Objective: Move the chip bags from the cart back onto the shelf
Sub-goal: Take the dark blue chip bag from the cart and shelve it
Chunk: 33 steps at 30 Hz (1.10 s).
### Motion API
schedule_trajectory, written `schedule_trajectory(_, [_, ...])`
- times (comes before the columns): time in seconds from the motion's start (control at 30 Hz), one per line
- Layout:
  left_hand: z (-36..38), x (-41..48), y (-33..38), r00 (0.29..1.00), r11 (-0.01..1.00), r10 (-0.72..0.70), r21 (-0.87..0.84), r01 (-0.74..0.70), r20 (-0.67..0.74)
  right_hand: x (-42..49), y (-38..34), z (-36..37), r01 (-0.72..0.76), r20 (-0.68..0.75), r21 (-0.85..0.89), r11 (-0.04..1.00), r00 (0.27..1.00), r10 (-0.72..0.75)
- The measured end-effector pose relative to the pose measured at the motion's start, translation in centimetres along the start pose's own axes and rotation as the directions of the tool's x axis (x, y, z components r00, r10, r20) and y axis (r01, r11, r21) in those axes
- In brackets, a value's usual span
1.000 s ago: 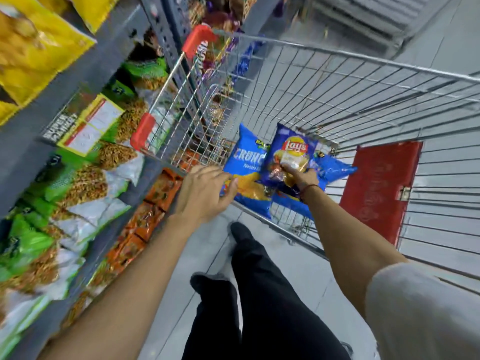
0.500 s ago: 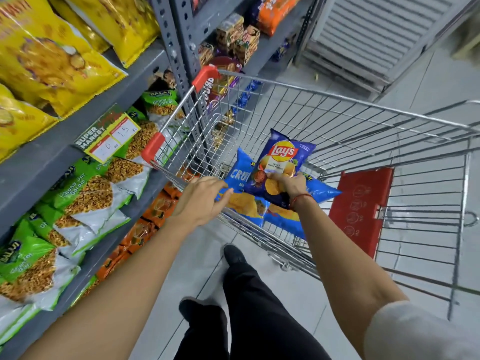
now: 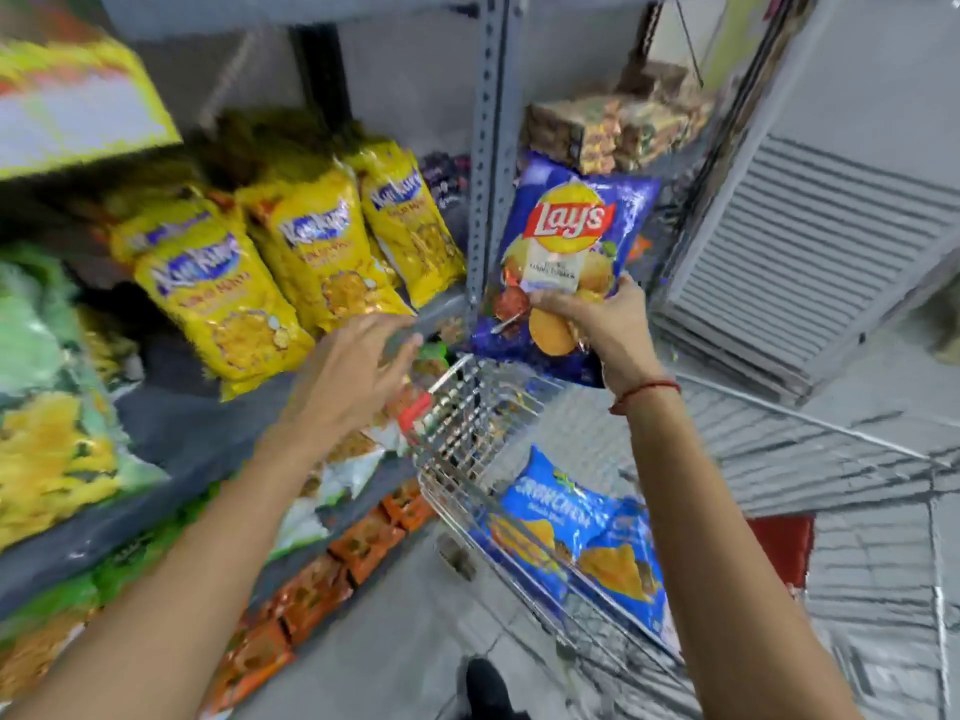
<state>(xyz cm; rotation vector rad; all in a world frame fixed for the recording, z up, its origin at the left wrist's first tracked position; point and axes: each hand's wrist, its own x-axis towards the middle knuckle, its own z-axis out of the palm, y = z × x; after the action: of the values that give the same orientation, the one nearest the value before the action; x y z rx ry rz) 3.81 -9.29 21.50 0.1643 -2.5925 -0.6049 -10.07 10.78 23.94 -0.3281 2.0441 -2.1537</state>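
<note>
My right hand (image 3: 597, 319) grips a dark blue Lay's chip bag (image 3: 566, 241) by its lower part, holding it upright in the air above the cart, in front of the grey shelf upright (image 3: 491, 148). My left hand (image 3: 358, 376) is empty with fingers spread, reaching toward the front edge of the grey shelf (image 3: 182, 428). Two lighter blue chip bags (image 3: 566, 532) lie in the wire cart (image 3: 467, 423) below my right arm.
Yellow snack bags (image 3: 311, 252) stand in a row on the shelf. Green and white bags (image 3: 47, 407) fill the left side, orange packets (image 3: 332, 563) the bottom shelf. A grey louvred panel (image 3: 810, 262) stands at the right. The cart's red flap (image 3: 779, 548) shows low right.
My right hand has lifted the Lay's bag out of the cart up to shelf height. My left hand let go of the cart rim and rose toward the shelf. The view tilted up.
</note>
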Motion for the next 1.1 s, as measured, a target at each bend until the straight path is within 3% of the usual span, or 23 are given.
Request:
schedule_trajectory(0.23, [-18.5,-1.1,1.0,0.917,0.965,0.103,0.261,0.001,-0.385,-2.8,-15.1,10.0,0.326,0.202,0.186,0.927,0.910,-0.361])
schedule_trajectory(0.4, [-29.3,-5.2,1.1,0.786,0.910,0.156,0.397,0.122,-0.598,-6.0,-22.5,18.7,0.408,0.318,0.340,0.847,0.798,-0.512])
schedule_trajectory(0.53, [-35.8,-10.2,-0.3,0.705,0.840,0.139,0.460,0.287,-0.695,-9.2,-25.7,25.9,0.392,0.428,0.453,0.801,0.692,-0.581])
schedule_trajectory(0.77, [-42.0,-19.6,-4.7,0.550,0.634,-0.017,0.417,0.652,-0.835,-15.8,-27.8,38.6,0.310,0.549,0.552,0.774,0.564,-0.617])
schedule_trajectory(0.9, [-43.6,-22.6,-7.4,0.587,0.537,-0.144,0.436,0.723,-0.796,-19.5,-27.5,45.2,0.297,0.635,0.521,0.800,0.492,-0.596])
schedule_trajectory(1.0, [-44.1,-23.6,-8.8,0.576,0.496,-0.262,0.404,0.769,-0.775,-21.5,-26.8,49.4,0.310,0.679,0.493,0.813,0.447,-0.582])
schedule_trajectory(1.1, [-43.7,-23.9,-9.4,0.587,0.475,-0.294,0.417,0.775,-0.755,-22.1,-25.5,53.5,0.288,0.732,0.449,0.846,0.425,-0.533])
